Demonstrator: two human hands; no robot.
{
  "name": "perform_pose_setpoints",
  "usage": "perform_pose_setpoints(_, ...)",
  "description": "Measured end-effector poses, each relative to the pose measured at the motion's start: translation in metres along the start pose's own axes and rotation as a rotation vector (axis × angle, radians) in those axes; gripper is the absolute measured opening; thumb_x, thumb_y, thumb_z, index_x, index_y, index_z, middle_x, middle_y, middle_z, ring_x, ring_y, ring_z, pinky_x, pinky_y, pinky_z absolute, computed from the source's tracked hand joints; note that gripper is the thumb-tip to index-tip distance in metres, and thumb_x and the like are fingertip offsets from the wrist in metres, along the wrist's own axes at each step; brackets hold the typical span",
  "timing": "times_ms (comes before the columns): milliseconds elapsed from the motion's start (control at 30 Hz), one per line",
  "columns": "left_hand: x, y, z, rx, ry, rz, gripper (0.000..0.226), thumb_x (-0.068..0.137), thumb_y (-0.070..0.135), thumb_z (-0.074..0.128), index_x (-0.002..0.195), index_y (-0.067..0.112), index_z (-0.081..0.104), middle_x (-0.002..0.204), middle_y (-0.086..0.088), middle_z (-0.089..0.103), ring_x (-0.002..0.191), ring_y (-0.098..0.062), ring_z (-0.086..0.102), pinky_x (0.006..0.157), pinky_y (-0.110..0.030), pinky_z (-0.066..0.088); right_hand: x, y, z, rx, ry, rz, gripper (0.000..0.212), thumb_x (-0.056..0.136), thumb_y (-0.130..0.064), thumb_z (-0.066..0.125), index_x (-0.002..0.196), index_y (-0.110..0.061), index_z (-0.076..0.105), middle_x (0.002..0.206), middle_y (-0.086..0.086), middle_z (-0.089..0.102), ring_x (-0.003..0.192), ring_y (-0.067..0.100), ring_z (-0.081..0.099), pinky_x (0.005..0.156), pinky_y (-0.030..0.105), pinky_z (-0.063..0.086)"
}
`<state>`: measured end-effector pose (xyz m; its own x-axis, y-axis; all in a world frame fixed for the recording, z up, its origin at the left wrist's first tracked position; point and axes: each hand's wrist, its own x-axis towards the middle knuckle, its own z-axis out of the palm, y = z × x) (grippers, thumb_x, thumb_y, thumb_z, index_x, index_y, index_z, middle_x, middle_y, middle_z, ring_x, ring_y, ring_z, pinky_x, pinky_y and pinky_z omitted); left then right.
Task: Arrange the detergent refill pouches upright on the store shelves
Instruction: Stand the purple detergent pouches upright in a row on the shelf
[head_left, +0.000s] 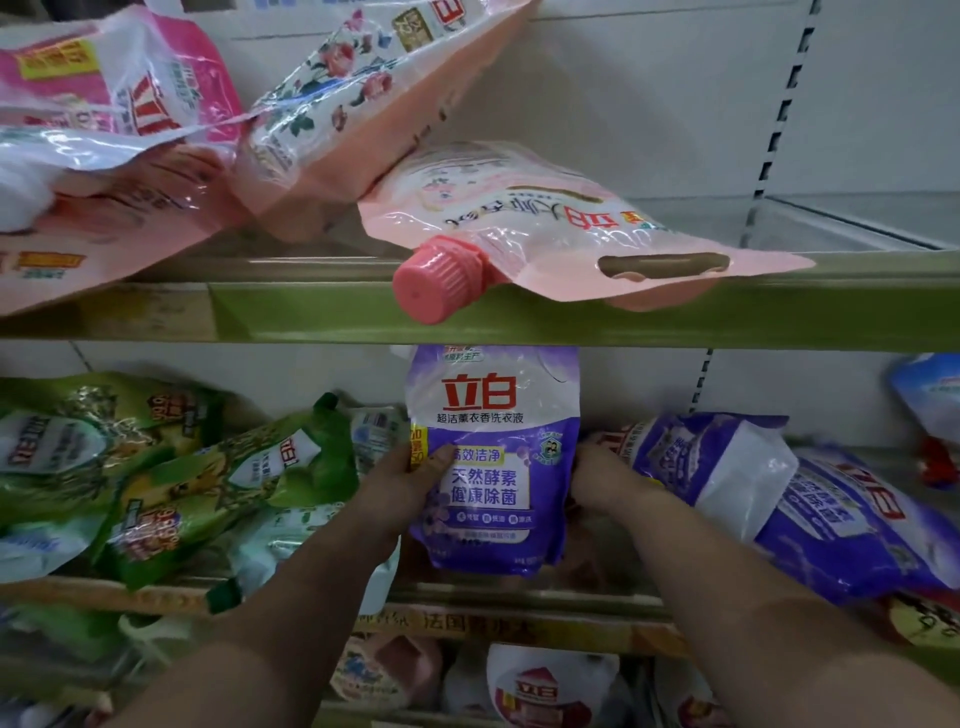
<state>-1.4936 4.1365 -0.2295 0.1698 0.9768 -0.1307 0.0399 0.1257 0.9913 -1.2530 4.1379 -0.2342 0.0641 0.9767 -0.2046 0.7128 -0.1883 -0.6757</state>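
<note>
both forearms reach forward from the bottom of the view toward the middle shelf (519, 597). the left hand (410, 486) grips the left edge of a purple pouch (493, 457), thumb curled over the printed front and the other fingers hidden behind it. the right hand (602, 483) holds the pouch's right edge, its fingers wrapped behind so only the knuckles and back of the hand show. the purple pouch stands upright between the two hands, long axis vertical, printed face toward the camera with the lettering right way up, its top just under the lip of the upper shelf (571, 317) and its base low over the middle shelf; i cannot tell whether the base touches the shelf.

just to the right, a second purple pouch (810, 514) lies tipped over, long axis slanting down to the right, its lettering turned sideways. to the left, green pouches (171, 483) lie in a loose heap, overlapping each other at slanted angles.

below, on a lower shelf, the tops of more pouches (540, 686) show, partly cut off by the arms.

farther up, on the upper shelf, a pink pouch (561, 228) lies flat, its pink cap (436, 278) poking over the front lip toward the camera, its print upside down. behind it to the left, a floral pouch (363, 104) leans steeply, and other pink pouches (104, 130) lie piled at the far left.
</note>
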Motion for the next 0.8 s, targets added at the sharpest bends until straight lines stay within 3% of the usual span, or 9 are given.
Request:
perform_pose_setpoints(67,-0.001,0.002,0.000,0.022,0.019,-0.009,0.024,0.092,0.035,0.065,0.114,0.024,0.064,0.102,-0.003,0.078,0.092,-0.025,0.075,0.087,-0.048,0.058,0.003,-0.003,0.002,-0.184,0.067,-0.011,0.020,0.100,-0.014,0.049,0.111,-0.011,0.065,0.119,0.010,0.067,0.107,0.027,0.062,0.091,0.037,0.051)
perform_pose_setpoints(133,-0.002,0.003,0.002,0.051,0.038,-0.019,0.026,0.093,0.035,0.064,0.114,0.020,0.064,0.100,-0.003,0.078,0.091,-0.026,0.075,0.083,-0.046,0.060,0.003,-0.003,0.002,-0.170,0.132,-0.019,0.020,0.100,-0.013,0.049,0.109,-0.007,0.066,0.117,0.014,0.068,0.107,0.031,0.063,0.095,0.042,0.051)
perform_pose_setpoints(267,-0.005,0.005,0.004,0.066,0.061,-0.020,0.027,0.094,0.033,0.063,0.114,0.016,0.064,0.099,-0.006,0.078,0.089,-0.027,0.075,0.072,-0.041,0.060,-0.005,-0.001,0.005,-0.126,0.213,-0.078,0.020,0.099,-0.017,0.050,0.102,-0.007,0.067,0.107,0.013,0.070,0.100,0.032,0.065,0.090,0.046,0.053)
perform_pose_setpoints(467,-0.006,0.008,0.005,0.074,0.092,-0.048,0.021,0.094,0.033,0.062,0.110,0.019,0.066,0.101,-0.007,0.077,0.094,-0.031,0.073,0.088,-0.054,0.057,0.004,0.004,0.002,-0.338,0.135,-0.121,0.023,0.098,-0.016,0.051,0.113,-0.012,0.067,0.115,0.009,0.069,0.106,0.027,0.064,0.091,0.039,0.052)
perform_pose_setpoints(633,-0.007,0.010,0.006,0.131,0.136,-0.049,0.026,0.096,0.035,0.060,0.113,0.016,0.065,0.106,-0.015,0.074,0.098,-0.038,0.070,0.087,-0.059,0.056,0.019,0.001,-0.008,-0.516,0.059,-0.074,0.022,0.095,-0.013,0.053,0.110,-0.009,0.068,0.114,0.011,0.070,0.105,0.028,0.064,0.086,0.035,0.051)
perform_pose_setpoints(733,-0.010,0.009,0.009,0.162,0.162,-0.027,0.028,0.094,0.037,0.062,0.114,0.018,0.066,0.104,-0.009,0.076,0.094,-0.032,0.073,0.084,-0.057,0.057,0.014,0.004,-0.022,-0.514,0.122,-0.085,0.012,0.082,-0.014,0.066,0.093,-0.012,0.070,0.096,0.008,0.072,0.091,0.029,0.068,0.074,0.036,0.055)
perform_pose_setpoints(800,-0.011,0.007,0.011,0.194,0.181,-0.031,0.030,0.093,0.040,0.063,0.113,0.018,0.066,0.101,-0.007,0.076,0.090,-0.029,0.074,0.081,-0.055,0.059,0.008,0.006,-0.038,-0.689,0.254,-0.183,0.014,0.083,-0.022,0.065,0.095,-0.016,0.071,0.098,0.008,0.072,0.096,0.030,0.067,0.074,0.037,0.054)
